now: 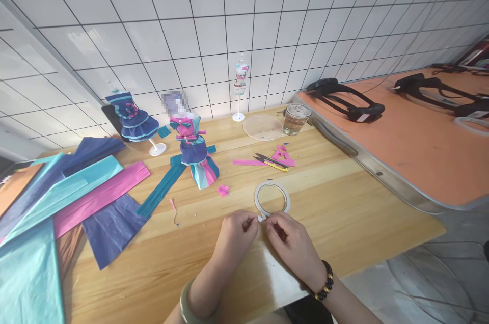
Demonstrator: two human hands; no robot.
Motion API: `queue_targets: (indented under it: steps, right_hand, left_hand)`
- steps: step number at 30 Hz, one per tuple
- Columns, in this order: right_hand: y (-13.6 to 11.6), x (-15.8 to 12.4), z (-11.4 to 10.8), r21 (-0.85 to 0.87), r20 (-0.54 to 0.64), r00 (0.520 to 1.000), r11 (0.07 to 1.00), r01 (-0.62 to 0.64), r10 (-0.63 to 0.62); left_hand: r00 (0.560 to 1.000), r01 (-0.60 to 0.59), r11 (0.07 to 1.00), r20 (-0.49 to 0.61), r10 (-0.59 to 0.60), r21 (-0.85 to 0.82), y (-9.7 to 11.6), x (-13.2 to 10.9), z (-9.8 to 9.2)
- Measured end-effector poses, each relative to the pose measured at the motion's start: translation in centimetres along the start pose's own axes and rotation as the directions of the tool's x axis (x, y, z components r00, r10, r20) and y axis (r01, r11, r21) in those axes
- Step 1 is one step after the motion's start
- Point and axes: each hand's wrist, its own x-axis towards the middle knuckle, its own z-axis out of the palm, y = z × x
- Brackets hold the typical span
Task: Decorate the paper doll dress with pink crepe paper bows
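Over the front of the wooden table, my left hand point(240, 232) and my right hand point(292, 242) are close together, thumb and forefinger pinched on each. A small strip of white tape point(262, 218) shows between the fingertips. Just beyond them lies a roll of white tape point(256, 203), flat on the wood; whether the strip is still joined to it I cannot tell. Past the roll rest yellow-handled thread snips point(278, 164) across a pink paper strip point(248, 162). A pink paper flower point(223, 190) lies left of the roll.
Dressed miniature forms stand at the back: a blue-skirted one point(138, 123), a doll in a pink-and-blue dress point(193, 153), and a slim one point(240, 84). Folded coloured paper point(95, 196) covers the left. A glass of liquid point(296, 120) and a clear disc point(263, 127) sit behind.
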Motion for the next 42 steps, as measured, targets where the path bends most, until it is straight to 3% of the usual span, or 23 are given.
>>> queue_targets:
  steps: [12, 16, 19, 21, 26, 34, 42]
  right_hand:
    - [-0.1, 0.5, -0.4, 0.167, 0.019, 0.997, 0.983, -0.078, 0.076]
    - [0.2, 0.6, -0.4, 0.234, 0.021, 0.996, 0.968, -0.093, 0.091]
    - [0.4, 0.6, -0.3, 0.262, 0.019, 0.995, 0.96, -0.096, 0.094]
    - [0.5, 0.6, -0.3, 0.263, 0.016, 0.995, 0.96, -0.097, 0.096]
    - [0.2, 0.6, -0.4, 0.251, 0.013, 0.995, 0.963, -0.098, 0.097]
    - [0.1, 0.6, -0.5, 0.222, 0.01, 0.997, 0.971, -0.082, 0.082]
    - [0.3, 0.7, -0.4, 0.23, -0.013, 0.996, 0.969, -0.086, 0.092]
  left_hand:
    - [0.992, 0.127, 0.992, -0.008, -0.128, -0.019, 0.0, -0.1, 0.0]
    - [0.999, -0.029, 0.992, 0.02, 0.026, 0.126, 0.8, -0.9, -0.2]
    - [0.975, -0.22, 0.938, 0.082, 0.205, 0.269, 1.3, -1.2, -0.2]
    - [0.959, -0.282, 0.899, 0.114, 0.258, 0.335, 1.4, -1.2, -0.2]
    - [0.974, -0.228, 0.879, 0.096, 0.207, 0.419, 1.1, -1.0, -0.1]
    - [0.986, -0.151, 0.915, 0.127, 0.111, 0.373, 1.5, -0.9, 0.0]
    - [0.978, -0.164, 0.92, 0.184, 0.103, 0.356, 2.1, -1.1, 0.0]
